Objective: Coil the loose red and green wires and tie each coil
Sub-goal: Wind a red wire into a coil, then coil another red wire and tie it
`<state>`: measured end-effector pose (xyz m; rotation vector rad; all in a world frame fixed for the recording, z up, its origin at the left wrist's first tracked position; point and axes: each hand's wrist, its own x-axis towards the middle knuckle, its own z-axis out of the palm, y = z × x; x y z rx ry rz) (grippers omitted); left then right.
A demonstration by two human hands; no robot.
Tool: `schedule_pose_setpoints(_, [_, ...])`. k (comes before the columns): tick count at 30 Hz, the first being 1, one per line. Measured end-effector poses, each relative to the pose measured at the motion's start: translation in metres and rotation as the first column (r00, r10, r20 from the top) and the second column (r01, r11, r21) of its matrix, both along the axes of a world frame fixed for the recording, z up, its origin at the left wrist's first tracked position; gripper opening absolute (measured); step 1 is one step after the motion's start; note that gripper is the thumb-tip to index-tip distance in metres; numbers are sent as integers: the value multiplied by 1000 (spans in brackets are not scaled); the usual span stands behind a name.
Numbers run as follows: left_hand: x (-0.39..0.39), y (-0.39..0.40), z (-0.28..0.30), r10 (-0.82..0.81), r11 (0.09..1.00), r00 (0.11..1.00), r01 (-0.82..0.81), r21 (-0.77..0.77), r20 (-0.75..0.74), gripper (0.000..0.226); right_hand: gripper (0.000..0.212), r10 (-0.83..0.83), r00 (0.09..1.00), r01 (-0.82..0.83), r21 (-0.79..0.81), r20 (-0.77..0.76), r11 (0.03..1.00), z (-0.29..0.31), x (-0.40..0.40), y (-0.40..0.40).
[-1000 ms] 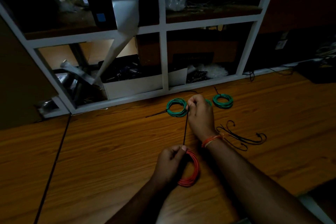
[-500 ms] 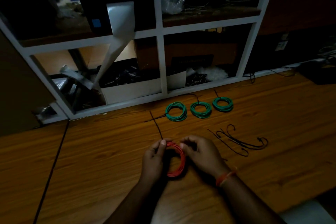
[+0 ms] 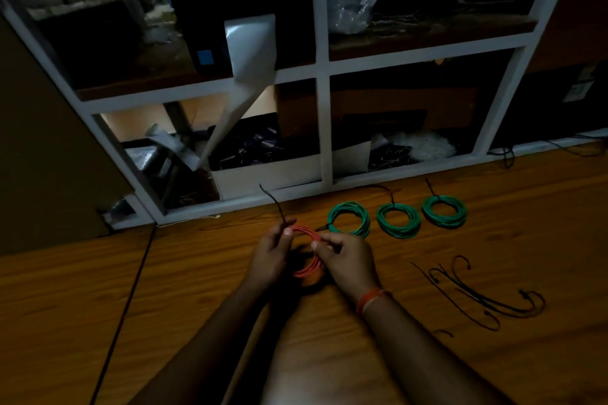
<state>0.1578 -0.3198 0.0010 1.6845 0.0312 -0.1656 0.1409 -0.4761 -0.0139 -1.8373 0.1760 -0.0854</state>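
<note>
Since the earlier frame, both hands have carried the red coil farther from the person, close to the nearest green coil. Left hand pinches the stiff black tie against the coil's far rim, tail pointing up and away, while the right hand pinches the opposite side, apparently steadying the smooth, round loops for cinching. Three green coils, each already tied, sit in a row on the grained wooden tabletop; spare ties lie curled at right.

Red coil held upright; three tied green coils flat, in row.
</note>
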Motion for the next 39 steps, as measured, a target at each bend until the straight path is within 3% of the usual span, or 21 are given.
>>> schedule_pose_setpoints(6, [59, 19, -10, 61, 952, 998, -49, 302, -31, 43, 26, -47, 995, 32, -157, -91, 987, -3, 63, 26])
schedule_pose_setpoints(10, [81, 32, -23, 20, 803, 1000, -15, 596, -3, 46, 23, -71, 988, 31, -270, -139, 962, -14, 81, 44])
schedule_pose_setpoints(12, [85, 35, -29, 1, 745, 1000, 7, 667, -11, 47, 21, -94, 986, 45, -325, -135, 945, -19, 85, 50])
schedule_pose_setpoints(18, [80, 43, -30, 41, 768, 999, -41, 640, 15, 51, 24, -109, 990, 57, -448, -91, 892, -23, 80, 52])
schedule_pose_setpoints(22, [62, 60, -19, 52, 796, 997, -78, 600, 61, 48, 16, -67, 997, 74, -486, 32, 871, -21, 66, 55])
schedule_pose_setpoints(29, [-3, 137, 6, 133, 659, 962, -265, 704, 237, 35, 12, 227, 963, -135, -471, 145, 872, 13, 38, 118])
schedule_pose_setpoints(39, [-120, 301, 55, 300, 530, 826, -560, 637, 477, 29, 13, 530, 795, -376, -447, 294, 812, 55, -31, 292])
